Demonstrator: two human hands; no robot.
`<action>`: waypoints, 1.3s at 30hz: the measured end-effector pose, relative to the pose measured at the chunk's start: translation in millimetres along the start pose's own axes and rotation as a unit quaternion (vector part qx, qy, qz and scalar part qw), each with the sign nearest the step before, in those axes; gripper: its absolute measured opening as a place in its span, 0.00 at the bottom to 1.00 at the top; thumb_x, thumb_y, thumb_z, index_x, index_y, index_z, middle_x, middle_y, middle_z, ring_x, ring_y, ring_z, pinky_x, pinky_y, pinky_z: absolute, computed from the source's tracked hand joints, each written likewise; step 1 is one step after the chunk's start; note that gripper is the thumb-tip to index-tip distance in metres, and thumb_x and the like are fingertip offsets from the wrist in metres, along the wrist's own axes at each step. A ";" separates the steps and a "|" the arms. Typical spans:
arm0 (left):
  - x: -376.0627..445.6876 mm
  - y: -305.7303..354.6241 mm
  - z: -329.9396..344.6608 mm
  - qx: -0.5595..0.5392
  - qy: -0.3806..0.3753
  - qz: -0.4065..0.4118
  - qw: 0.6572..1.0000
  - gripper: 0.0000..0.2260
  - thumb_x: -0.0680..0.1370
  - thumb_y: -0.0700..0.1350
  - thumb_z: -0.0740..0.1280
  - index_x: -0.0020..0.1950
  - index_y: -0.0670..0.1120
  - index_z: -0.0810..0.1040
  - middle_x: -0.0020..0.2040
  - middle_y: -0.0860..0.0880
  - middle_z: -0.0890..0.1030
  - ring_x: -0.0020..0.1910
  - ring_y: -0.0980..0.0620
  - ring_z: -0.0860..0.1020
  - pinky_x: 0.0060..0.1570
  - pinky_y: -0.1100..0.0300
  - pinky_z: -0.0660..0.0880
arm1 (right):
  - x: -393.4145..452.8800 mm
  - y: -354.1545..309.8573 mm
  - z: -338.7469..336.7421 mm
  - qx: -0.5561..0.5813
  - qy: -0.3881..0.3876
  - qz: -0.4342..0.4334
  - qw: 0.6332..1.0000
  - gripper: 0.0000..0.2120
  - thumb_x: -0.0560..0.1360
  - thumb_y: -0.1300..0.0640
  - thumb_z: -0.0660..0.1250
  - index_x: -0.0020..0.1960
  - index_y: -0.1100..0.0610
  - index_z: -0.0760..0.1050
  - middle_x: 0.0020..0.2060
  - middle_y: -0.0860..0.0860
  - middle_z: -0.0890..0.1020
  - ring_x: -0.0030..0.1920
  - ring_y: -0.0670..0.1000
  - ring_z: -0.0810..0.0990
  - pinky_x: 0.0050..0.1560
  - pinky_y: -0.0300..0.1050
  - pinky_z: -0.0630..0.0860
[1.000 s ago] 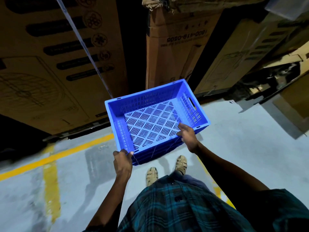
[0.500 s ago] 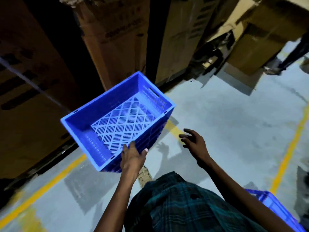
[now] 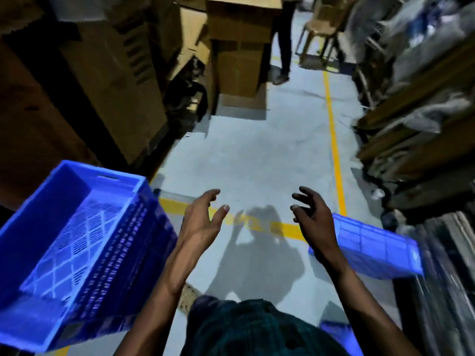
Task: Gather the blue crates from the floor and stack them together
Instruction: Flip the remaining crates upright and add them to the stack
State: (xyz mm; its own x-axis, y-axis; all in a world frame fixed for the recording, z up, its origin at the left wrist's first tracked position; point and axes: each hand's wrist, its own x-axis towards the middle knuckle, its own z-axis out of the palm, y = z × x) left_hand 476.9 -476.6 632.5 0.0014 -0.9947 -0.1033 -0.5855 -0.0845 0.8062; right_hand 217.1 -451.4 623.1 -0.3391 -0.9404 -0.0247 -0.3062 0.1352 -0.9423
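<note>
Both hands empty, fingers spread: left hand point(image 3: 203, 222) just right of the blurred blue crate point(image 3: 74, 255) at lower left, while the next crate point(image 3: 372, 250) lies on the floor just beyond the right hand point(image 3: 314, 222), nearer grip, long axis left-right.

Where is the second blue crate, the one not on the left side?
In the head view, the second blue crate lies low on the right, just behind the right hand, beside the yellow floor line.

One head-worn wide-angle view looks forward and steeply down an aisle floor point(image 3: 257, 155), close above both forearms; aisle recedes toward 12 o'clock.
</note>
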 end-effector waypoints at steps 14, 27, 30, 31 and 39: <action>25.3 177.1 179.7 0.007 -0.213 0.212 0.954 0.16 0.77 0.53 0.69 0.64 0.55 0.76 0.53 0.55 0.82 0.56 0.59 0.79 0.55 0.53 0.78 | 21.0 54.2 -238.4 0.001 0.238 0.069 0.969 0.18 0.75 0.65 0.67 0.62 0.49 0.75 0.54 0.44 0.82 0.39 0.41 0.80 0.53 0.58 0.80; 137.6 319.6 393.9 -0.017 -0.329 0.283 0.901 0.15 0.77 0.51 0.69 0.63 0.51 0.77 0.50 0.50 0.84 0.52 0.54 0.82 0.54 0.53 0.78 | 147.0 109.1 -383.2 -0.038 0.312 0.106 0.943 0.15 0.76 0.67 0.67 0.62 0.61 0.76 0.53 0.54 0.82 0.51 0.51 0.81 0.50 0.29 0.75; 162.4 335.6 443.2 0.002 -0.356 0.271 0.894 0.16 0.78 0.51 0.69 0.64 0.49 0.77 0.51 0.49 0.84 0.52 0.51 0.82 0.55 0.51 0.77 | 179.8 130.5 -406.4 -0.047 0.313 0.133 0.939 0.16 0.75 0.70 0.66 0.62 0.64 0.76 0.53 0.55 0.81 0.50 0.50 0.78 0.45 0.22 0.70; 169.6 339.3 457.3 0.008 -0.362 0.261 0.895 0.17 0.78 0.52 0.68 0.65 0.49 0.77 0.52 0.48 0.84 0.53 0.51 0.81 0.55 0.50 0.77 | 189.9 139.2 -413.4 -0.056 0.307 0.143 0.939 0.15 0.75 0.70 0.65 0.61 0.64 0.77 0.53 0.55 0.81 0.52 0.50 0.78 0.47 0.22 0.70; 235.8 336.2 566.6 0.083 -0.347 0.193 0.914 0.23 0.73 0.58 0.65 0.63 0.47 0.77 0.49 0.46 0.85 0.51 0.46 0.82 0.52 0.51 0.77 | 276.8 238.3 -459.4 -0.093 0.218 0.227 0.945 0.14 0.73 0.70 0.66 0.59 0.64 0.78 0.48 0.52 0.79 0.47 0.46 0.78 0.48 0.27 0.72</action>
State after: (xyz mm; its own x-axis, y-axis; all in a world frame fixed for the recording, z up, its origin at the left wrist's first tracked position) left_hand -178.9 -706.0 549.2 -0.7115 -0.6671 -0.2209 -0.5495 0.3323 0.7666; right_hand -358.4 -536.2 545.0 -0.7943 -0.5603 -0.2347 -0.1779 0.5840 -0.7920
